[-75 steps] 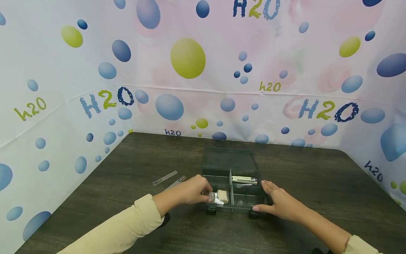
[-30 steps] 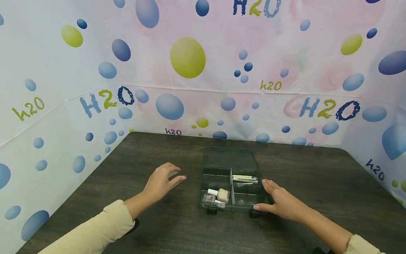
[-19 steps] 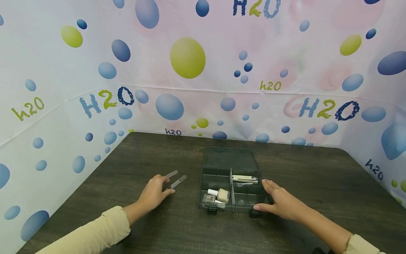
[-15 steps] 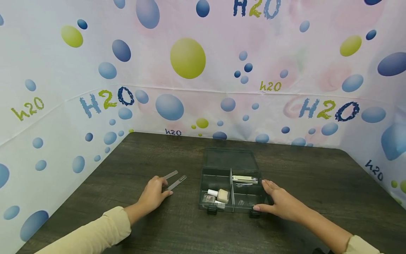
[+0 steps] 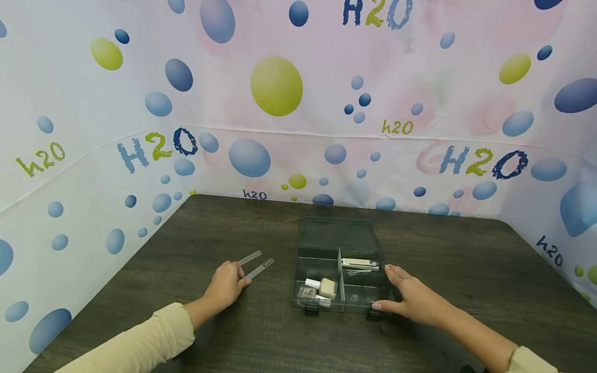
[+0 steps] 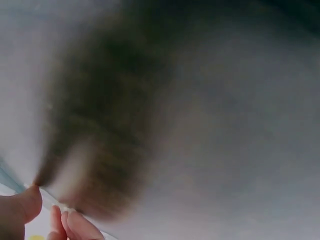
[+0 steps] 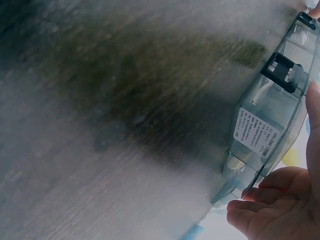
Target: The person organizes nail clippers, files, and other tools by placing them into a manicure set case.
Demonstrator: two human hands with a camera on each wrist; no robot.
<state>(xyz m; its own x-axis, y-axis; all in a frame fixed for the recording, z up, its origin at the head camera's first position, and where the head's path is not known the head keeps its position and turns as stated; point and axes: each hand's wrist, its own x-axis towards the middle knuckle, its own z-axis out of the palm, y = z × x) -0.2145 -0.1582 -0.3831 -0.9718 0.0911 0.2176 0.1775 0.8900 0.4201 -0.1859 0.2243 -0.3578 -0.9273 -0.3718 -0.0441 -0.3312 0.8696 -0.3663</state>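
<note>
Two clear flat strips, seemingly nail files, lie left of the box: the rear nail file [image 5: 250, 257] and the front nail file [image 5: 261, 268]. My left hand [image 5: 223, 286] is at their near ends, thumb and forefinger pinching the front one's end; the fingertips partly hide it. A dark translucent divided box [image 5: 342, 306] stands with its lid [image 5: 338, 233] swung back. My right hand [image 5: 415, 298] rests against its right side, thumb touching the front edge by a latch [image 7: 282, 71]. In the right wrist view the fingers are loosely bent beside the box wall.
The front left compartment holds a cream nail polish bottle [image 5: 328, 288], a glittery bottle [image 5: 307, 292] and white caps. At the back right lie a nail clipper [image 5: 360, 264] and thin metal pieces [image 5: 358, 272]. A small clear piece [image 5: 354, 298] lies front right. A printed curtain [image 5: 298, 129] surrounds the table [image 5: 261, 336].
My left hand has left the glittery bottle in the front left compartment and moved left to the nail files, its thumb and forefinger drawing closer together. The right hand stays at the box.
</note>
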